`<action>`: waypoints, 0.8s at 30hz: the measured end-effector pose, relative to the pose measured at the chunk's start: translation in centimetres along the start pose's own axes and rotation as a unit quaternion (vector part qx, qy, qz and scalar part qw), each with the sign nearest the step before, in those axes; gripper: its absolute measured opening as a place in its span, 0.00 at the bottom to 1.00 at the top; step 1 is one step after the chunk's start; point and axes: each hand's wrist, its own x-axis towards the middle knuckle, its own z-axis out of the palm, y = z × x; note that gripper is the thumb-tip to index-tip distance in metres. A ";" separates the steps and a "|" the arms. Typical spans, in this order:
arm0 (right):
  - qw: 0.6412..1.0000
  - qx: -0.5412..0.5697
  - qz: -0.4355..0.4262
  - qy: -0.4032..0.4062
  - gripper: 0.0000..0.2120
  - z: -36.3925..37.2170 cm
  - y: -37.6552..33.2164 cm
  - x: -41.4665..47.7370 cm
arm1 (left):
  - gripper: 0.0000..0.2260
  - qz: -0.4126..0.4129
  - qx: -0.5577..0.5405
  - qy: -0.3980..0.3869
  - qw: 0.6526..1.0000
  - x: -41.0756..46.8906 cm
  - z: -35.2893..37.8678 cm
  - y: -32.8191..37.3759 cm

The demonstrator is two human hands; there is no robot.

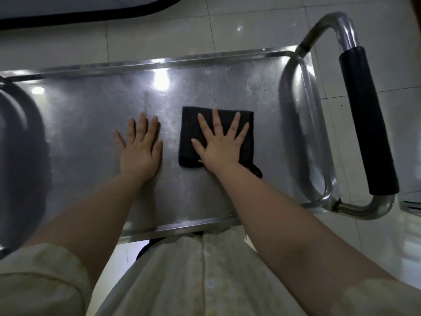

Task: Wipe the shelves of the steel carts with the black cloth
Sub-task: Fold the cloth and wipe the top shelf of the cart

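Your black cloth (189,124) lies folded into a near-square pad on the top shelf (86,124) of the steel cart, right of the middle. Its slightly longer side runs along the shelf's length, and its edges sit square with the rim. A small loop (257,171) sticks out at the near right corner, pointing toward you and to the right.

Your right hand (219,142) presses flat on the cloth, fingers straight and spread, pointing at the far rim. Your left hand (139,148) lies flat on bare steel just left of the cloth, fingers straight, not touching it. The two hands are apart, side by side.

To the right of the cloth, the shelf ends at a rounded steel frame (305,124). Beyond it is the push handle with its black grip (366,119), running near to far. At the left edge, another rounded steel frame (20,137) shows up blurred. Pale floor tiles (227,26) lie beyond the far rim, and your light shirt (193,270) is against the near rim.
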 end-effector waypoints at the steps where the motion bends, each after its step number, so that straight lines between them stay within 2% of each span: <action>1: 1.000 -0.002 -0.028 -0.003 0.33 0.0 -0.8 0.1 | 0.25 -0.002 -0.008 0.000 1.000 0.0 0.0 0.0; 3: 0.998 -0.002 -0.056 -0.005 0.34 -0.1 -0.1 0.3 | 0.26 -0.003 -0.012 0.000 1.000 0.1 0.0 0.0; 5: 0.999 -0.008 -0.038 0.006 0.34 -0.4 3.1 0.7 | 0.26 -0.006 -0.006 -0.004 1.000 0.2 0.0 0.1; 9: 0.994 0.010 0.104 0.024 0.34 -2.0 13.4 1.9 | 0.26 -0.012 0.001 -0.002 1.000 0.2 -0.1 0.2; 11: 0.989 0.010 0.148 0.018 0.34 -2.8 17.0 1.8 | 0.26 -0.013 0.000 -0.002 1.000 0.2 -0.1 0.1; 13: 0.982 0.012 0.188 0.019 0.34 -2.8 17.0 2.2 | 0.26 -0.015 0.002 -0.005 1.000 0.3 0.0 0.1; 16: 0.971 0.054 0.231 0.028 0.34 -2.8 12.0 4.0 | 0.26 -0.015 -0.001 -0.006 1.000 0.3 0.0 0.0; 18: 0.985 0.038 0.167 0.026 0.34 -2.7 7.4 5.4 | 0.27 -0.016 0.000 -0.006 1.000 0.3 -0.1 0.0; 20: 0.998 0.005 0.066 0.021 0.34 -2.4 2.2 6.2 | 0.27 -0.018 0.009 -0.014 1.000 0.4 -0.2 0.2; 22: 0.999 -0.020 -0.036 0.013 0.34 -2.0 -2.3 6.8 | 0.28 -0.021 0.017 -0.025 0.999 0.4 -0.2 0.3; 24: 0.995 -0.025 -0.098 0.007 0.34 -2.5 -4.3 8.3 | 0.29 -0.023 0.024 -0.033 0.999 0.5 -0.3 0.3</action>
